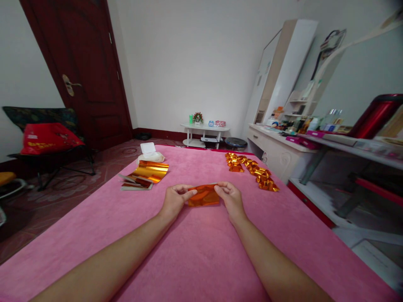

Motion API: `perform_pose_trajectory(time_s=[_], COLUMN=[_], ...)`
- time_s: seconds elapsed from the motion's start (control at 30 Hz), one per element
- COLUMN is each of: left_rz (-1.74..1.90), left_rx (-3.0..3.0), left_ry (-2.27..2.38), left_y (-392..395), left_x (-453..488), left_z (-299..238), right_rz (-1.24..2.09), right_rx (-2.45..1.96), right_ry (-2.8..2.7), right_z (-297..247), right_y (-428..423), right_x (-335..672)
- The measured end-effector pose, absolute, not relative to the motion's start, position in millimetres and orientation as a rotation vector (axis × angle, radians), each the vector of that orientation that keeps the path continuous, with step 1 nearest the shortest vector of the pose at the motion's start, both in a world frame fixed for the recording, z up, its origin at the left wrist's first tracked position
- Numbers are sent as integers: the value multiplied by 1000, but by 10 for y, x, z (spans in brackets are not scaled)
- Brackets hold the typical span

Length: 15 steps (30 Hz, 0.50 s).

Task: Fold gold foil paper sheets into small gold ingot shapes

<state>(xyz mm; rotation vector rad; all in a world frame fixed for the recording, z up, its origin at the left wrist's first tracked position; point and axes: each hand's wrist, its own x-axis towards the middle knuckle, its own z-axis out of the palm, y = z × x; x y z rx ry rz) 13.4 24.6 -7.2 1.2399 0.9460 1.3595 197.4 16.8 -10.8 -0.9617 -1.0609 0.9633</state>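
A sheet of shiny orange-gold foil paper point(204, 196) is stretched between both hands, just above the pink cloth point(195, 247). My left hand point(176, 200) pinches its left edge, thumb on top. On the other side, my right hand point(231, 199) grips the right edge between thumb and fingers. Ahead to the left lies a stack of gold foil sheets point(153, 171), the upper ones curling. Several folded gold foil pieces point(262, 174) lie in a curved cluster ahead to the right. The fingertips behind the sheet are partly hidden.
Behind the foil stack sits a white pack with a raised lid point(150, 153). A dressing table point(277, 147) with bottles stands at the right. On the left, a folding chair point(40, 113) holds a red bag point(52, 138). A low white table point(204, 127) stands by the far wall.
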Motion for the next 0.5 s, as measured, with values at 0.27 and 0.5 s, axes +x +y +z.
perform_pose_trajectory(time_s=[0.27,0.5], left_rz=[1354,1318], left_rx=[1260,1285], left_ry=[917,892], left_y=[241,222], left_x=[129,109], left_z=[-76,-75], right_rz=[896,886], right_rx=[-956,-942], right_ry=[-1118,-1119], right_z=[-138,-152], right_y=[180,181], right_x=[1997,2007])
